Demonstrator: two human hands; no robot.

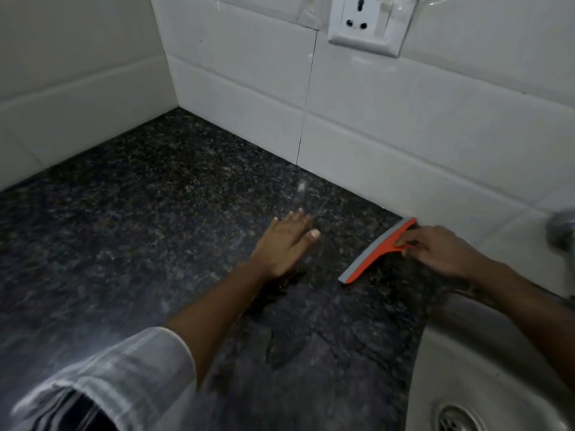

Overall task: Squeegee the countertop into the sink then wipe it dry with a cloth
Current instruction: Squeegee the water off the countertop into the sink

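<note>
White tiled walls meet in a corner behind the dark speckled granite counter [130, 219], with one wall socket [364, 23] up top. My right hand [441, 251] has its fingers curled around the handle of the one squeegee [378, 251], which sits on the counter near the back wall, just left of that hand. It's orange with a grey rubber blade, blade edge facing left. My left hand [284, 244] lies flat on the counter, fingers straight, a bit apart from the blade, white sleeve [124, 374] rolled up. Wet patches show on the stone below. One steel sink [485, 368] with its drain [457, 418] at lower right, a tap [561, 228] above it.
</note>
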